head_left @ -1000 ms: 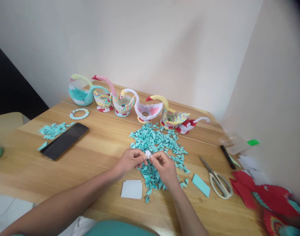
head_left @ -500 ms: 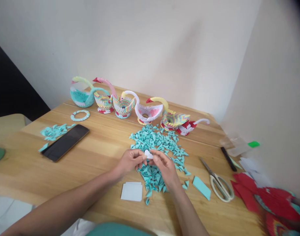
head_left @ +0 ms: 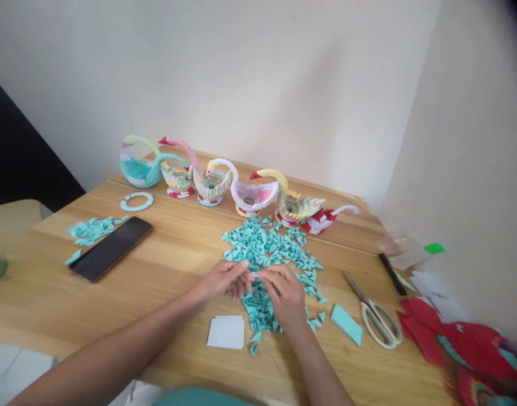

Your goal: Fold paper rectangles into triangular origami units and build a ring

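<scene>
A small piece of folded white paper (head_left: 254, 275) sits between my two hands, seen nearly edge-on and mostly covered by fingers. My right hand (head_left: 285, 293) pinches its right side. At its left end are the fingers of my left hand (head_left: 228, 278), closed around it with the thumb raised on top. Beneath both hands spreads a big heap of folded turquoise paper triangles (head_left: 262, 242). A short stack of white paper rectangles (head_left: 226, 332) lies on the table in front of my left hand.
Several folded-paper swans (head_left: 256, 197) line the back of the wooden table (head_left: 178, 254). To the left lie a phone (head_left: 112, 248), a paper ring (head_left: 136, 201) and more turquoise pieces (head_left: 95, 228). Scissors (head_left: 375, 316), turquoise sheets (head_left: 346, 323), a black cutter-like tool (head_left: 393, 274) and red paper (head_left: 423, 327) lie right.
The white paper has turned from showing its face to nearly edge-on. My left thumb has lifted and my left fingers have spread somewhat, while my right fingers have curled closer over the paper.
</scene>
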Available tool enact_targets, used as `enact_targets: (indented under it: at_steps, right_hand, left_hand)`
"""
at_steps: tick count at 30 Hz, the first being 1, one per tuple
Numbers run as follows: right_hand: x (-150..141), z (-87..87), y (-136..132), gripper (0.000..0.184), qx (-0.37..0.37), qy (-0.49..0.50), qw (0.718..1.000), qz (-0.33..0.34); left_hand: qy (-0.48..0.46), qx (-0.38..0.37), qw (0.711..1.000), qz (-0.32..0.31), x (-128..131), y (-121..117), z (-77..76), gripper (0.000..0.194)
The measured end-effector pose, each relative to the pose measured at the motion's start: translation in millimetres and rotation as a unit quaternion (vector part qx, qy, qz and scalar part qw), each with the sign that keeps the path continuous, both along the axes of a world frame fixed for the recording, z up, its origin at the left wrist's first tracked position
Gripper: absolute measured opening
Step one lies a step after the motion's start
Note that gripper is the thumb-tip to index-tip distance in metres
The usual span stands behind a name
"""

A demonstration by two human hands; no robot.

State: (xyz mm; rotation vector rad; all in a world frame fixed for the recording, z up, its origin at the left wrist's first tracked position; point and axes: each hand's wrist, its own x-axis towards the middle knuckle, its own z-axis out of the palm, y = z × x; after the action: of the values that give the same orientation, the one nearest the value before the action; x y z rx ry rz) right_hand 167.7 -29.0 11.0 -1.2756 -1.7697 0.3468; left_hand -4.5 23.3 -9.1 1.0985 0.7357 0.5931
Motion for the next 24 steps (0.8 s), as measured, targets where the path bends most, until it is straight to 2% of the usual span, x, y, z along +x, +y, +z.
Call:
enact_targets:
  at_steps: [3,5,7,10,13,18,20,22,24]
  right_hand:
    - [-0.1,-2.6,0.0,0.021,0.012,-0.022,0.999,0.026]
    - [-0.9,-3.0,0.0,0.020,-0.015,0.006,1.000,0.025]
    - [-1.3,-1.8,0.2,0.017,-0.074,0.076,0.994,0.016]
    - [-0.5,1.7,1.5,0.023,-0.176,0.211,0.961,-0.001]
    - [0.4,3.6,3.1,0.030,-0.245,0.250,0.937,0.003]
    - [-3.5,2.3,2.7,0.034,-0.250,0.195,0.948,-0.017]
    - [-5.6,1.6,2.0,0.035,-0.252,0.208,0.945,-0.019]
    - [-6.9,1.1,1.8,0.035,-0.268,0.265,0.926,-0.004]
    - [-7.5,0.6,2.1,0.035,-0.292,0.337,0.895,0.020]
  left_hand:
    - [-0.039,-0.064,0.997,-0.031,-1.3,1.1,-3.4,0.047]
    - [-0.054,-0.072,0.996,-0.019,-2.2,1.6,-4.6,0.042]
    - [-0.050,-0.062,0.997,-0.004,-3.2,2.6,-4.5,0.041]
    - [-0.028,-0.028,0.999,0.011,-4.1,4.2,-3.1,0.041]
    - [-0.003,0.005,1.000,0.012,-3.1,4.1,-2.4,0.043]
    - [0.021,0.049,0.998,0.019,0.0,0.8,-1.4,0.046]
    - [0.020,0.047,0.999,0.019,-0.2,0.3,0.2,0.045]
    - [0.007,0.027,1.000,0.016,-1.4,0.6,1.6,0.044]
    - [-0.012,0.000,1.000,0.008,-2.7,1.5,1.9,0.042]
